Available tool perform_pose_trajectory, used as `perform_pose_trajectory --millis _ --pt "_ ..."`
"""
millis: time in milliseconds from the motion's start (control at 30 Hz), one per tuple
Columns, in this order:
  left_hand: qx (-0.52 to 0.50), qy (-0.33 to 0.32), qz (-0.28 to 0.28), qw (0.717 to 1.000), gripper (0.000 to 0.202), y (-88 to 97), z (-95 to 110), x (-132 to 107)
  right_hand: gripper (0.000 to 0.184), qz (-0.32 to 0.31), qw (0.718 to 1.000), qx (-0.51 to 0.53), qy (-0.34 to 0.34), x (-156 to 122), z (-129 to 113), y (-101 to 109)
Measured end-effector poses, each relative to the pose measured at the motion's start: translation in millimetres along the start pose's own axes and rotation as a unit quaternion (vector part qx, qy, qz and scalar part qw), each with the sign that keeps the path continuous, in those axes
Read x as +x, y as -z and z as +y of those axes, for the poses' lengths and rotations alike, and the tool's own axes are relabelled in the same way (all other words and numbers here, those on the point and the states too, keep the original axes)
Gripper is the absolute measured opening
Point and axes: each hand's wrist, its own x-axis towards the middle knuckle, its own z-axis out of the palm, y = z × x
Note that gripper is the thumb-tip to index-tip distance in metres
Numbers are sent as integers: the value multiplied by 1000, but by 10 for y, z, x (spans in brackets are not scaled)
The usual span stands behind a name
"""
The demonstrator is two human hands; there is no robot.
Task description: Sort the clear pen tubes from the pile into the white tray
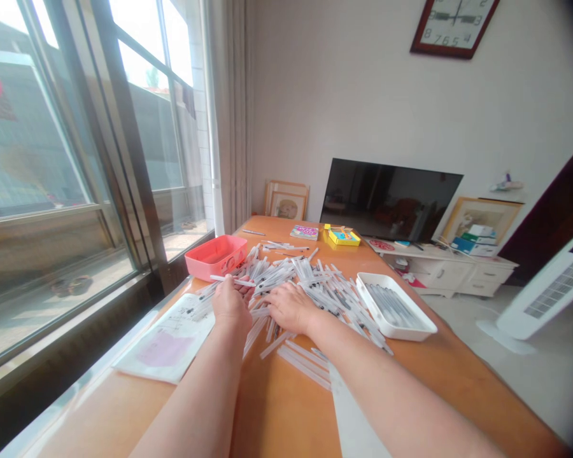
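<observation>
White, a slim pen (219,278) is pinched in your left hand (232,305), just above the heap (319,280) of pens. Your right hand (291,306) lies palm down on that heap, fingers bent; whether they grip anything, you cannot tell. Both your arms reach forward over the table (262,413). Beyond your left hand sits a pink tub (210,270), its contents unclear; to the right, a white tray (405,334) holds grey pens (391,302) laid side by side.

One thin, whitish pen (243,282) is held nearly level in the left hand (232,300). Lots of see-through pens (316,278), some with black bits, lie every which way in a big messy heap on the table (277,420).
</observation>
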Motion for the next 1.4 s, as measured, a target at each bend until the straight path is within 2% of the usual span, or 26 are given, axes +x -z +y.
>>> perform_pose_trajectory --millis 300,467,767,1067,1400 --pt "-27 20 -4 999 14 -17 61 -23 30 13 999 -16 -41 -273 329 -44" --pt "-35 25 -3 999 15 -10 88 -22 25 32 999 -17 -37 -429 453 -14" --pt "-30 28 -14 999 17 -30 48 -31 13 98 992 26 -69 -612 679 -19" --pt "-17 33 -21 999 19 -39 49 -50 25 144 983 28 -114 -735 903 -130" --pt "-21 39 -14 999 20 -52 82 -69 24 186 971 27 -150 -774 1042 -95"
